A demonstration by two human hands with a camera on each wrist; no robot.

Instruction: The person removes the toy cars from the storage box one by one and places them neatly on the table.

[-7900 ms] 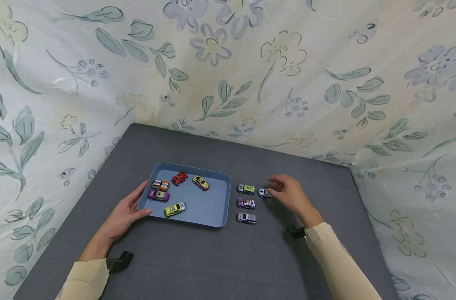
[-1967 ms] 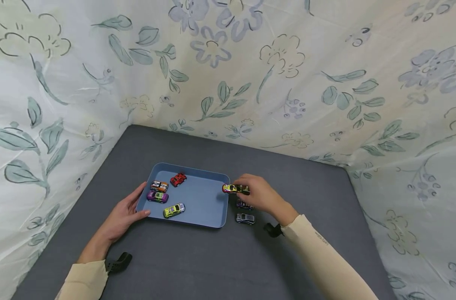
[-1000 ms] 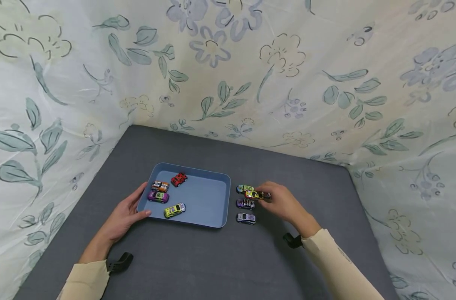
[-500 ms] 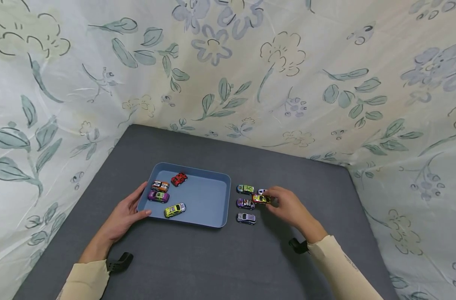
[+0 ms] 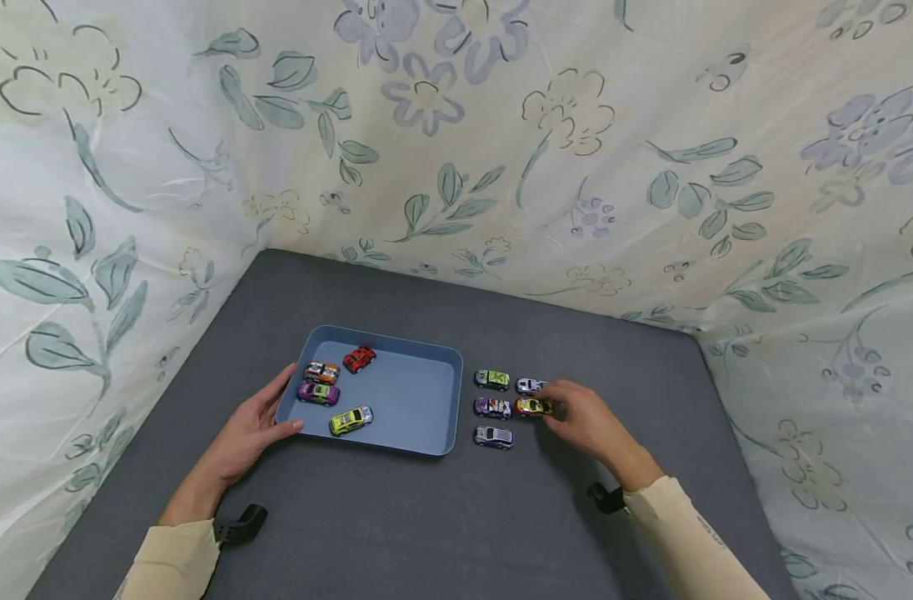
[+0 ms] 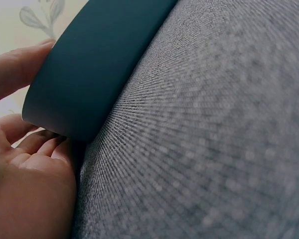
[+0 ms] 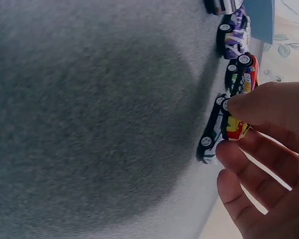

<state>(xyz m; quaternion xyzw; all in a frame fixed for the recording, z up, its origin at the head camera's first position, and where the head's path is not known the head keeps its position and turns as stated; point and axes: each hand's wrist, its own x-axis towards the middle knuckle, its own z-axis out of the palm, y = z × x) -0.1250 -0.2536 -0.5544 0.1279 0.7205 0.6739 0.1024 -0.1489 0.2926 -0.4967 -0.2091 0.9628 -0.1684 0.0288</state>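
Observation:
My right hand point(image 5: 586, 420) pinches a yellow and red toy car point(image 5: 530, 407) between thumb and fingers, low over the table. This car sits right of a purple and white toy car point(image 5: 491, 407) and just in front of a silver-white one point(image 5: 529, 386), partly covered by my fingers. In the right wrist view, the held toy car point(image 7: 237, 124) overlaps its neighbours. My left hand point(image 5: 252, 425) grips the left end of a blue tray point(image 5: 419, 448); thumb and fingers lie around the tray's corner point(image 6: 74, 94) in the left wrist view.
Inside the tray are a red car point(image 5: 359, 358), an orange-white car point(image 5: 321, 372), a purple-green car point(image 5: 317, 393) and a yellow car point(image 5: 351, 420). Right of it stand a green car point(image 5: 491, 379) and a silver-grey car point(image 5: 493, 437). Floral cloth point(image 5: 441, 183) hangs behind the dark table point(image 5: 426, 533).
The yellow and red car left the tray, carried right by my right hand over the other cars, then down beside the purple-white one. Earlier that hand was at the silver-white car. My left hand stays put.

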